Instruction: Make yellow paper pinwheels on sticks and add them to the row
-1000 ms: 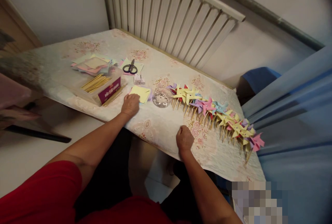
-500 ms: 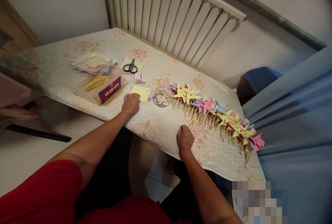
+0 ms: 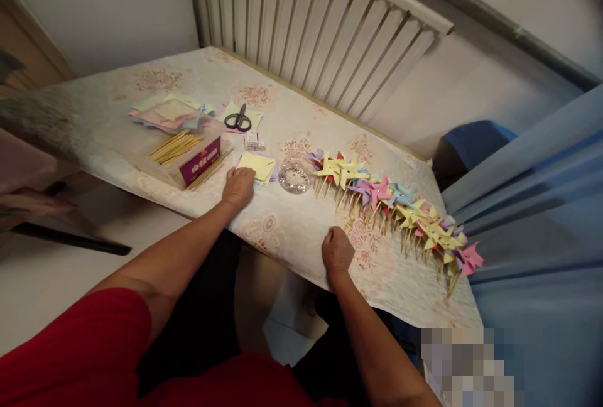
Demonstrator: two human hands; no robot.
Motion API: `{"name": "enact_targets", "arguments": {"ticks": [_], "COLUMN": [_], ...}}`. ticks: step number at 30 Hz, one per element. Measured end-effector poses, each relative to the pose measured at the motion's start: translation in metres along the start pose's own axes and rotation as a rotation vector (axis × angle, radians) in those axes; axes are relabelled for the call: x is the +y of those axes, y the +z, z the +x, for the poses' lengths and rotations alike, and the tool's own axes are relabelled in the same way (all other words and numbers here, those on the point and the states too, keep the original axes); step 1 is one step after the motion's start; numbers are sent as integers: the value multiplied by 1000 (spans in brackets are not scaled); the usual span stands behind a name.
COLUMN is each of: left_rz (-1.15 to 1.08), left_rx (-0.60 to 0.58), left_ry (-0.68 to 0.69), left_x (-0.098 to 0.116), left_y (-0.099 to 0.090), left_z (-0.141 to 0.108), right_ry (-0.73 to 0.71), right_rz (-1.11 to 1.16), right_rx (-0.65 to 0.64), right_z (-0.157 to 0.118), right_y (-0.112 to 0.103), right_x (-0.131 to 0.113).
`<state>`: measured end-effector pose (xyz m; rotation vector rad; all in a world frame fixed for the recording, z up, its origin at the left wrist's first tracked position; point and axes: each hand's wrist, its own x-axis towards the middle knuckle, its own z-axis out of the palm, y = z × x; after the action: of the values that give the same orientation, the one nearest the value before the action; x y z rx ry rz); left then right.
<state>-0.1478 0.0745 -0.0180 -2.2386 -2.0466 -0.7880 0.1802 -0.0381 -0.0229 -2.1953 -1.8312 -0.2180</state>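
My left hand (image 3: 238,188) rests on the table in a loose fist, its knuckles at the near-left edge of a stack of yellow paper sheets (image 3: 257,166). My right hand (image 3: 338,250) is also curled into a fist on the tablecloth near the front edge, and nothing shows in it. Between the hands and a little farther back stands a clear round dish (image 3: 294,176) of small shiny metal pieces. Beyond my right hand, a long row of paper pinwheels (image 3: 379,192) on thin sticks lies across the table in yellow, pink, purple, blue and red.
A clear box with a purple label (image 3: 200,162) holds wooden sticks (image 3: 175,147); more lie beside it. Behind are coloured papers (image 3: 164,112), black scissors (image 3: 238,120) on paper and small white boxes (image 3: 253,141). A radiator (image 3: 301,24) and blue curtain (image 3: 527,206) border the table.
Both hands stay where they were, in the same closed pose. The whole view shifts very slightly; nothing on the table has visibly moved.
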Motion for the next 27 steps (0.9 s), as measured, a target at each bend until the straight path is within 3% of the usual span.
{"name": "enact_targets", "arguments": {"ticks": [18, 27], "left_rz": [2, -29], "left_rx": [58, 47], "left_ry": [-46, -138], "left_x": [1, 0], "left_y": [-2, -4], "left_z": [10, 17], "right_ry": [12, 11], "right_rz": [-12, -4], "right_rx": [-35, -27], "right_z": [1, 1], "right_y": [-4, -3], "right_x": [-2, -2]}}
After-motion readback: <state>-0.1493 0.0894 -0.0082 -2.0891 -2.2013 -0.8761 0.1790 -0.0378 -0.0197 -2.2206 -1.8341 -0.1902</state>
